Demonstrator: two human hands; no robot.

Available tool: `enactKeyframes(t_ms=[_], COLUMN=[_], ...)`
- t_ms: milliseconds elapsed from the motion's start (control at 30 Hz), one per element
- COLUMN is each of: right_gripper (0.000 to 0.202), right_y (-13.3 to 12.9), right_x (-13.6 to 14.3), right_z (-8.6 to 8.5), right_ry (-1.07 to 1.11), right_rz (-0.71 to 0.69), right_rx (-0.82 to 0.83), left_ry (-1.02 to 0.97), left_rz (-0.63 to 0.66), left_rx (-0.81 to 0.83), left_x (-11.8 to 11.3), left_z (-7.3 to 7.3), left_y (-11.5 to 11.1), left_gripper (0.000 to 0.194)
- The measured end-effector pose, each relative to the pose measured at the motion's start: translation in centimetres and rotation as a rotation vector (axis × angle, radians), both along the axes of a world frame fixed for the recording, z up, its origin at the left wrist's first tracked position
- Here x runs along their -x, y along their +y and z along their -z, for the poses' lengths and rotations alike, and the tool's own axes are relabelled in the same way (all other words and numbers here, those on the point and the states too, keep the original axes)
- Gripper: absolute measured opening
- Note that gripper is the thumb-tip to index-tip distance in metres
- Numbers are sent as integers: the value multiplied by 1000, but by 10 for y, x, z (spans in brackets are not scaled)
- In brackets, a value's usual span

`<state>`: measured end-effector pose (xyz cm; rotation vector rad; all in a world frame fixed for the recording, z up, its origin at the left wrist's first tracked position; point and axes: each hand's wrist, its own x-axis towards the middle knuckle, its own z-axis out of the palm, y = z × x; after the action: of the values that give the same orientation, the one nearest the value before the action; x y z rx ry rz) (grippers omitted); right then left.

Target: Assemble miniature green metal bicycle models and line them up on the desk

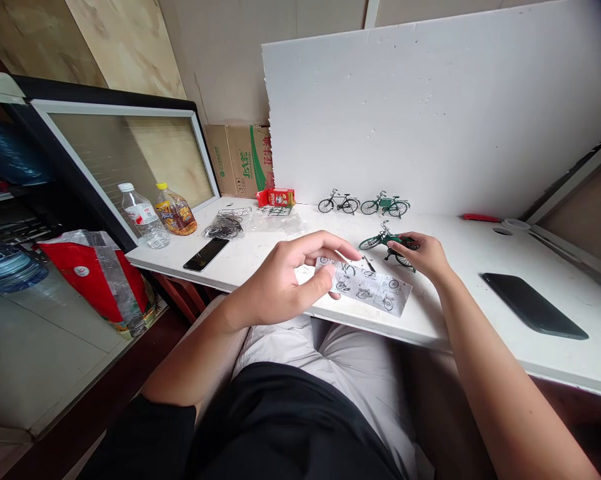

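Beyond the leaflet [373, 290], our right hand [421, 248] grips a green bike [386, 238], seemingly almost built; farther beyond, a black bike [338, 202] and another green one [384, 203] look finished. Our left hand [295, 280] curls over the leaflet's left end; whether it pinches, or what remains, we can't tell

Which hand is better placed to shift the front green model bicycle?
Right, I'd judge. The right hand is touching the rear part of the green bicycle, while the left hand is farther off, at the left end of the printed sheet.
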<state>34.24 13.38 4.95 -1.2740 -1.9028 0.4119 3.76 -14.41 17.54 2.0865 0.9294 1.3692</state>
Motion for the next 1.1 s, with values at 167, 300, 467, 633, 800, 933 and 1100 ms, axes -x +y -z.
enactKeyframes(t_ms=[167, 300, 467, 633, 800, 933, 1100], right_gripper=[53, 51, 50, 51, 54, 53, 54], right_y=[-2, -3, -1, -1, -2, -4, -5], right_x=[2, 3, 3, 2, 3, 4, 5], right_z=[-1, -2, -1, -1, -1, -2, -3], right_ry=[9, 15, 21, 19, 14, 11, 19], right_rz=[-3, -1, 3, 5, -10, -2, -6], right_rx=[21, 25, 22, 29, 11, 26, 24], left_ry=[42, 75, 107, 161, 183, 179, 187], left_rz=[16, 33, 57, 79, 152, 192, 183], left_rx=[20, 34, 63, 98, 152, 209, 202], left_x=[-1, -4, -6, -8, -10, -12, -15], left_z=[-1, -1, 1, 0, 1, 3, 3], left_y=[-1, -2, -3, -3, -3, -4, -4], left_gripper=[26, 26, 27, 26, 22, 20, 20])
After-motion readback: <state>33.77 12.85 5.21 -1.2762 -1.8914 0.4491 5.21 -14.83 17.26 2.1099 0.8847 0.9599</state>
